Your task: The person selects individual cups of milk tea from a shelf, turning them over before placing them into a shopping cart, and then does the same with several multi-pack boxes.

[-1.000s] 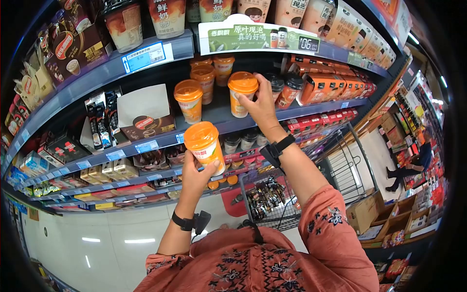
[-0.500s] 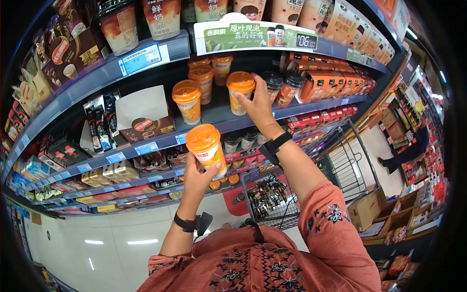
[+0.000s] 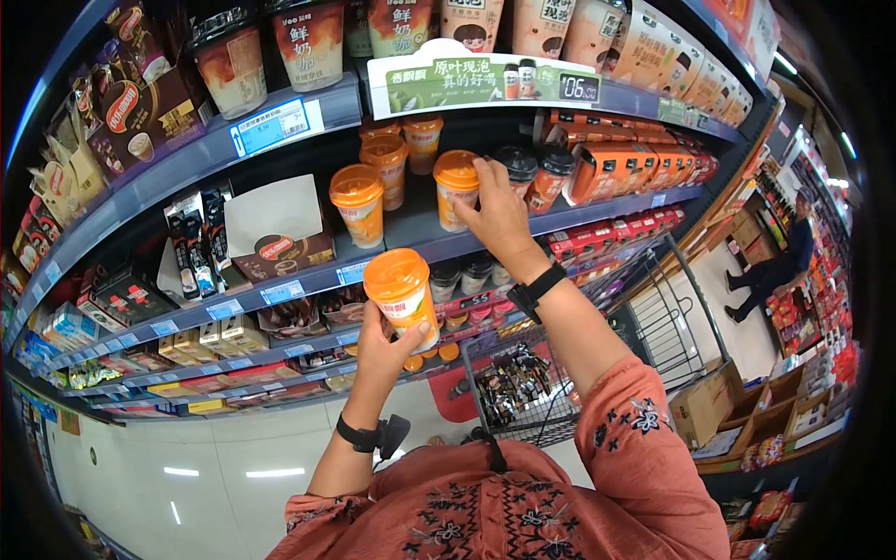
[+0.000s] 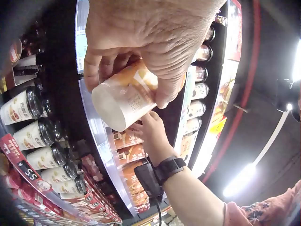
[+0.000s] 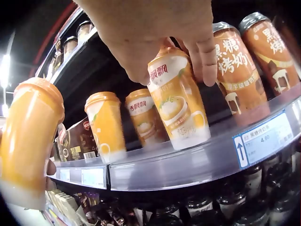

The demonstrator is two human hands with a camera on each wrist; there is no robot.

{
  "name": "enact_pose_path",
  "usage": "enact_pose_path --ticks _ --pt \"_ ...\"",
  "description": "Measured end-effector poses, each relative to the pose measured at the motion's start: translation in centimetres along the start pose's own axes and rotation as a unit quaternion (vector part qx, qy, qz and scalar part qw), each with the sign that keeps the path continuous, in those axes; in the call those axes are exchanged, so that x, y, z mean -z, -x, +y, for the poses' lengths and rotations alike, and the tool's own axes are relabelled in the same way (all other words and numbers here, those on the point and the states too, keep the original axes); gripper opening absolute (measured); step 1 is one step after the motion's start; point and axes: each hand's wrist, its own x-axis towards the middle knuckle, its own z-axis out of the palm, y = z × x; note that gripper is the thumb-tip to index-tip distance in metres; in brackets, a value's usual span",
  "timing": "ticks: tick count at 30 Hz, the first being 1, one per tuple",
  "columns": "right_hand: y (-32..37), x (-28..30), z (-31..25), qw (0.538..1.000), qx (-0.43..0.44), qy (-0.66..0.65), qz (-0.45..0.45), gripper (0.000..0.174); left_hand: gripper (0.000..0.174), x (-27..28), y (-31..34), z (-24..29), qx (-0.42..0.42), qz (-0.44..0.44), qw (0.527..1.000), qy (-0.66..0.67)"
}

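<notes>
Right hand [image 3: 502, 217] lowered onto shelf-edge cup [image 3: 454, 198] | left hand [image 3: 381, 353] grips second cup [image 3: 403, 294]

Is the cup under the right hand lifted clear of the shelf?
No, in the right wrist view the cup stands with its base on the shelf while the right hand grips its top.

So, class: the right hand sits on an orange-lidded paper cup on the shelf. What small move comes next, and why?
Probably lift the orange-lidded paper cup straight up off the grey metal shelf: the right hand grips its lid, it stands near the front edge, and the left hand holds a matching cup.
</notes>
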Motion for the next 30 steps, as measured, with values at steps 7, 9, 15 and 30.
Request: enact_pose_path --ticks 7,9,15,30 --pt "1.9 4.6 -2.3 0.994 -0.005 -0.106 -0.027 0.067 0.068 -0.5 0.2 0.9 0.005 -0.001 1.0 0.0" --pt "3.7 5.7 -3.3 0.954 -0.09 -0.26 -0.12 0.065 0.067 -0.5 0.0 1.3 0.0 -0.014 1.0 0.002" --pt "10.7 4.6 -4.6 0.765 -0.183 -0.566 -0.248 0.064 0.063 -2.2 0.0 -1.0 -0.021 -0.071 0.997 -0.031" --pt "16.6 8.6 -1.8 0.61 -0.326 -0.71 -0.134 0.06 0.056 -0.3 -9.1 9.0 -0.361 0.136 0.759 -0.525"
